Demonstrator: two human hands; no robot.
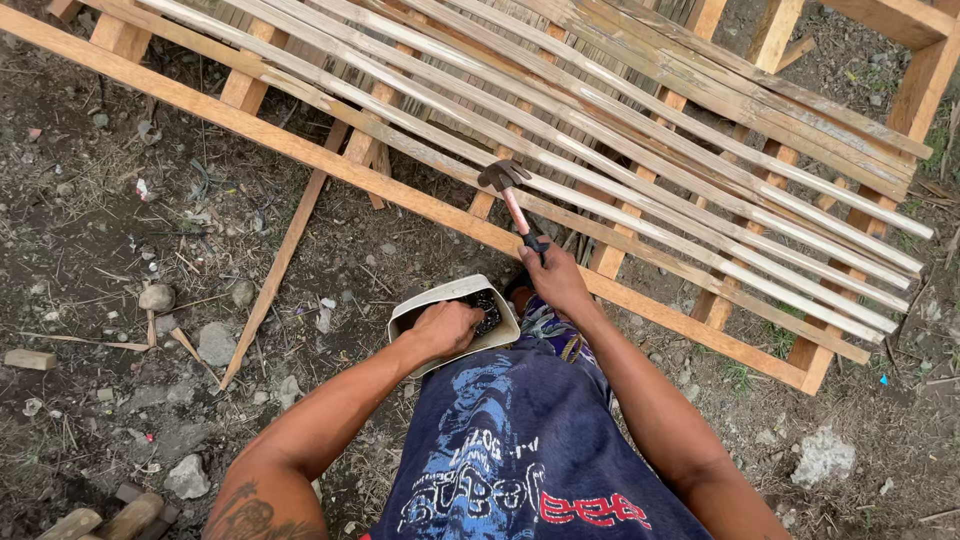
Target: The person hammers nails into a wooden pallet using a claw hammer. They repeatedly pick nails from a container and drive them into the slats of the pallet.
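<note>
Right hand point(556, 280), frame centre: fingers wrapped round the handle of a hammer point(508, 190), its head over the bamboo slats point(640, 150) on the wooden frame point(300, 145). Left hand point(445, 328), just lower left, reaches into a pale container of nails point(440, 300); cannot tell how its fingers stand.

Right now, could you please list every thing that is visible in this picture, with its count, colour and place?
hammer: one, dark head, reddish handle, above the strips, held in the right hand
container: one, off-white, on the ground by the frame's near rail, small dark pieces inside
wooden frame: one, light brown, lying across the upper half
bamboo strips: many, pale, laid side by side across the frame
loose stick: one, brown, leaning from the frame to the ground
stones: several, grey, scattered on the dirt at the left
ground: dark soil with debris
left hand: one, reaching into the container
right hand: one, gripping the hammer's handle
</note>
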